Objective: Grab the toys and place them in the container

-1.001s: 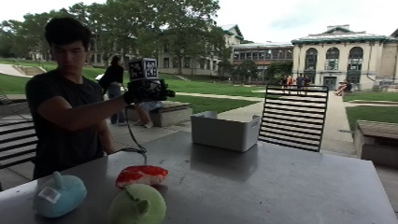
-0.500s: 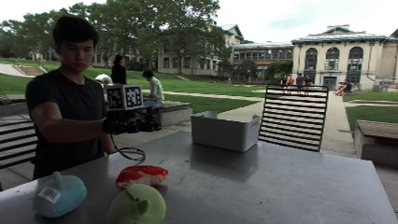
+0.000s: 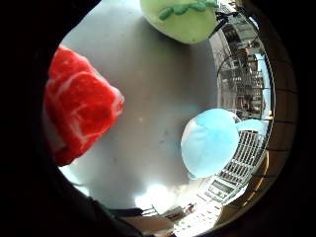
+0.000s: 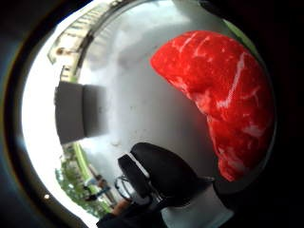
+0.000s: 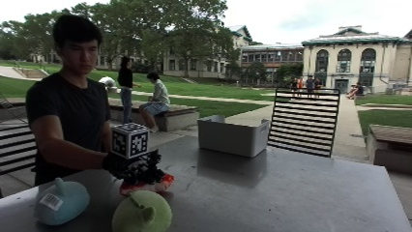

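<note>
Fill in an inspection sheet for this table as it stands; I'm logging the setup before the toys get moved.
Surface: grey metal table, outdoors.
Job's things: red meat-patterned plush toy under the hand; light blue plush toy and green plush toy at the near edge; grey container at the far side, apart from the toys, contents not visible.
Clutter: nothing seen.
Grippers: gloved right hand down over the red toy; whether its fingers hold it cannot be told.
Cables: left out of this sheet.
Surroundings: slatted chair back behind the table, lawn, trees, buildings and bystanders beyond.
</note>
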`<state>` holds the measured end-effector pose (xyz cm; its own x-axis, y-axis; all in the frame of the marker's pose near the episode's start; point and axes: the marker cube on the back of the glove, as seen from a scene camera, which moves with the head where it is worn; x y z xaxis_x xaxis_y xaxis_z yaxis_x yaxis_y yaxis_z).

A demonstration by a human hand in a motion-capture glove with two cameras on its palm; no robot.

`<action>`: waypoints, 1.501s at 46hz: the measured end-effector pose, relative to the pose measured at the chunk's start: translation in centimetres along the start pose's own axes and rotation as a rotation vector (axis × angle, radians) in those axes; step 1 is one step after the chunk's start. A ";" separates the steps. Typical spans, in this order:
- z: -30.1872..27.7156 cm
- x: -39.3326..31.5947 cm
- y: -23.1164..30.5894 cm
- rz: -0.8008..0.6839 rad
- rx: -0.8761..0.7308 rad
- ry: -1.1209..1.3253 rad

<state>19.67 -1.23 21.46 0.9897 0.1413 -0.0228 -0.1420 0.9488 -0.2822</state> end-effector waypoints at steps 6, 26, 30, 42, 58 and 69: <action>1.7 0.8 -0.5 0.016 -0.025 0.017; 1.6 0.1 -1.2 0.046 0.168 -0.101; 0.8 -0.5 -1.6 0.027 0.209 -0.083; -7.0 -3.7 -2.3 -0.029 0.134 -0.024; -24.6 -17.5 -2.4 -0.073 0.260 -0.046; -29.6 -33.5 -0.5 -0.200 0.311 -0.055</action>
<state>-12.83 -14.80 -6.05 0.9972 -0.0481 0.0576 0.0465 0.9985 0.0293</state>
